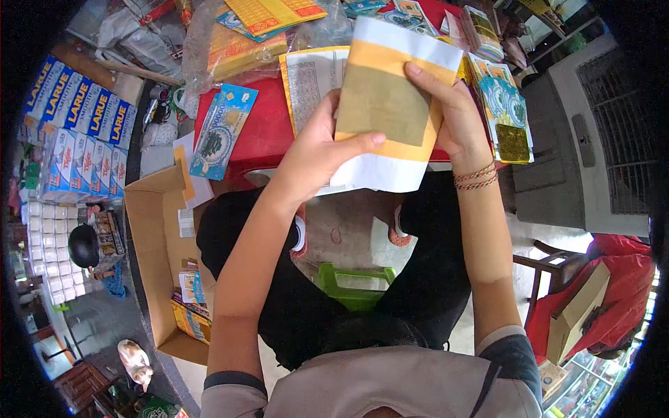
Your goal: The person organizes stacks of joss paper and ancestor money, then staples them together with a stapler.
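Note:
My left hand (pixel 317 146) grips the lower left edge of the joss paper (pixel 387 104), its thumb lying across the front. The paper is white with a yellow-orange band and a dull gold square in the middle. At the upper right side, my right hand (pixel 453 115) holds the same paper, thumb on the gold square and most fingers hidden behind. Beneath it on the red table (pixel 268 125) lies a printed yellow-bordered sheet (pixel 306 76). A blue printed paper note (pixel 224 132) rests near the table's left corner. Several colourful papers with a gold patch (pixel 505 104) are stacked at the right.
An open cardboard box (pixel 150 258) with paper packets inside stands left of my legs. Plastic-wrapped orange papers (pixel 247 52) lie at the table's back left. A green stool (pixel 355 282) is between my legs. Beer cartons (pixel 80 101) and a cat (pixel 134 362) are farther left.

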Available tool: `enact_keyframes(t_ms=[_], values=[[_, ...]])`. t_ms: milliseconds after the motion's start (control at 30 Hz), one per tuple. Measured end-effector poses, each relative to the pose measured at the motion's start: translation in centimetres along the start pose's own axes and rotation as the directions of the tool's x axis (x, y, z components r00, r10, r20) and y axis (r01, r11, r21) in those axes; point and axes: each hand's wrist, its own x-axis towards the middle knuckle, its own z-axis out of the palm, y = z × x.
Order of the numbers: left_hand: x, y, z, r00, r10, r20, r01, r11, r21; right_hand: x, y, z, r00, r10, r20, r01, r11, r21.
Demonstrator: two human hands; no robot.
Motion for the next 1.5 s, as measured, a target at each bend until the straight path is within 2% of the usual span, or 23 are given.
enact_keyframes(t_ms=[100,233,300,367,400,433,467,500,567,600,667,700,767,800,867,900,933,967,1067,1100,1167,1333,1500], values=[[-0.4,0.1,0.4,1.000,0.008,-0.005,-0.008,1.000,-0.004,0.6,-0.3,-0.8,1.000,-0.020,-0.020,0.021,0.998,0.064],[-0.8,0.6,0.1,0.983,-0.154,0.098,0.163,0.982,-0.092,1.5,-0.4,-2.4,0.996,-0.071,-0.057,0.073,0.997,0.024],[-1.1,1.5,-0.7,0.966,-0.213,0.145,0.231,0.965,-0.125,2.2,-0.4,-3.8,0.979,-0.127,-0.160,0.140,0.987,0.072],[-1.2,3.1,-2.7,0.970,-0.220,0.106,0.210,0.973,0.097,3.2,-0.6,-6.3,0.975,-0.114,-0.192,0.152,0.968,0.200],[-0.9,3.0,-3.9,1.000,-0.011,0.015,0.009,0.991,0.132,3.4,-0.8,-7.3,0.975,-0.095,-0.201,0.140,0.965,0.223],[-0.5,2.8,-4.9,0.968,0.130,-0.215,-0.083,0.973,0.215,3.4,-1.1,-7.7,0.975,-0.076,-0.211,0.129,0.960,0.248],[0.1,2.4,-6.3,0.890,0.260,-0.374,-0.132,0.933,0.335,3.3,-1.0,-7.8,0.974,-0.075,-0.212,0.128,0.960,0.250],[1.1,1.1,-7.5,0.890,0.261,-0.375,-0.131,0.932,0.338,3.1,-1.1,-7.5,0.985,-0.016,-0.174,0.062,0.964,0.260],[2.6,-1.6,-9.6,0.721,0.475,-0.504,-0.043,0.757,0.652,2.8,-0.9,-6.9,0.991,0.043,-0.128,-0.008,0.964,0.266],[3.1,-2.0,-9.6,0.717,0.477,-0.509,-0.042,0.758,0.651,2.8,-0.7,-6.3,0.992,0.124,-0.019,-0.114,0.955,0.275],[4.0,-3.1,-9.2,0.732,0.594,-0.335,0.096,0.396,0.913,2.3,-0.5,-5.4,0.958,0.253,0.135,-0.277,0.938,0.209],[4.3,-3.3,-8.6,0.734,0.592,-0.333,0.093,0.399,0.912,1.9,-0.4,-4.5,0.957,0.246,0.154,-0.270,0.950,0.159],[4.5,-3.4,-7.3,0.672,0.671,-0.315,0.321,0.120,0.939,1.4,-0.1,-2.8,0.960,0.255,0.114,-0.261,0.965,0.038],[4.5,-2.9,-7.2,0.672,0.672,-0.312,0.317,0.120,0.941,1.5,0.3,-2.4,0.959,0.257,0.117,-0.263,0.964,0.034],[4.4,-2.0,-7.0,0.771,0.433,-0.466,0.294,0.407,0.865,1.3,0.5,-1.7,0.955,0.270,0.119,-0.272,0.962,0.003],[4.3,-1.9,-7.0,0.772,0.436,-0.463,0.290,0.406,0.866,1.3,0.5,-1.4,0.950,0.287,0.123,-0.286,0.958,-0.028],[4.1,-1.9,-6.9,0.809,0.365,-0.462,0.093,0.695,0.713,1.3,0.6,-1.2,0.950,0.285,0.125,-0.284,0.958,-0.027],[3.9,-1.8,-6.9,0.851,0.303,-0.430,-0.092,0.891,0.444,1.2,0.6,-0.9,0.951,0.282,0.126,-0.281,0.959,-0.027],[3.4,-0.4,-4.9,0.853,0.346,-0.391,-0.235,0.923,0.305,0.8,0.7,-0.4,0.968,0.218,0.127,-0.214,0.976,-0.039],[3.2,0.0,-4.6,0.853,0.345,-0.392,-0.233,0.923,0.307,0.7,0.6,-0.2,0.975,0.180,0.127,-0.174,0.983,-0.060],[2.9,0.4,-4.1,0.865,0.340,-0.370,-0.303,0.940,0.157,0.4,0.5,0.3,0.982,0.139,0.127,-0.130,0.988,-0.079],[2.6,0.6,-3.4,0.871,0.348,-0.347,-0.317,0.937,0.144,-0.5,0.3,1.9,0.996,-0.006,0.091,0.036,0.943,-0.332],[2.5,0.6,-2.7,0.899,0.298,-0.322,-0.303,0.952,0.037,-1.0,0.4,2.9,0.992,-0.095,0.080,0.119,0.917,-0.381]])
